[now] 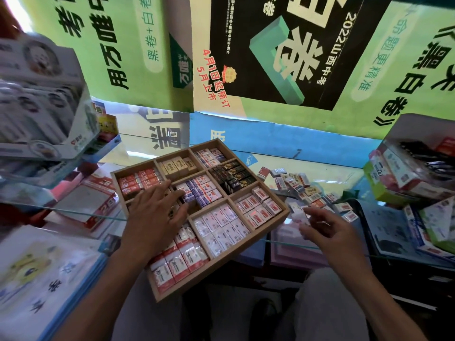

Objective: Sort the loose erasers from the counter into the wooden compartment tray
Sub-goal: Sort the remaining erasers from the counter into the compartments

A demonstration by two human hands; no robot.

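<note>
The wooden compartment tray (266,230) sits on the glass counter, its near corner hanging over the edge. Its compartments hold rows of wrapped erasers: red, tan, white, black and purple-and-white. My left hand (157,212) lies over the tray's left-middle compartments, fingers spread, fingertips touching the purple-and-white erasers (200,190). My right hand (327,230) hovers just right of the tray and pinches a small white eraser (300,216) between thumb and fingers. A pile of loose erasers (302,188) lies on the counter right of the tray.
A stack of stationery boxes (41,99) stands at the left, and an open green carton with packets (408,173) at the right. Booklets (44,274) lie at the near left. Green posters (270,52) cover the wall behind. The glass edge (295,244) runs under my hands.
</note>
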